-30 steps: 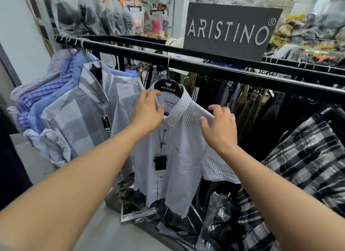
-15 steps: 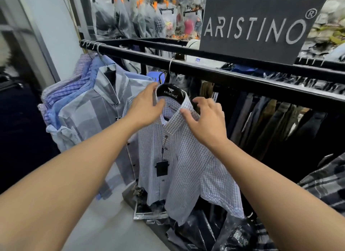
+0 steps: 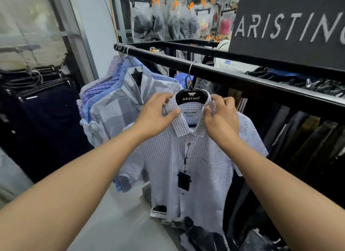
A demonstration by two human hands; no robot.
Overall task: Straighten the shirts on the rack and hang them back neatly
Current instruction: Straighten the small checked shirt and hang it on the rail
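Head view. A white checked shirt (image 3: 194, 157) hangs at frame centre on a black hanger (image 3: 192, 97), whose metal hook sits over the black rail (image 3: 233, 78) that runs from upper left to right edge.

Left hand (image 3: 155, 116): fingers clamped on the shirt's collar, left side, thumb on the front of the collar flap, other fingers behind near the hanger's shoulder.

Right hand (image 3: 222, 118): fingers curled shut on the collar's right side, just beside the hanger's edge.

Shirt front is buttoned. A dark tag (image 3: 183, 179) hangs on a string down the placket.

Left of it, on the same rail near its end: a grey block-pattern shirt (image 3: 119, 112) and blue and purple checked shirts (image 3: 97, 90), packed close together.

Upper right of frame: dark sign (image 3: 287, 30) with pale letters, standing above the rail.

Dark trousers (image 3: 298, 138) hang at right, behind the rail.
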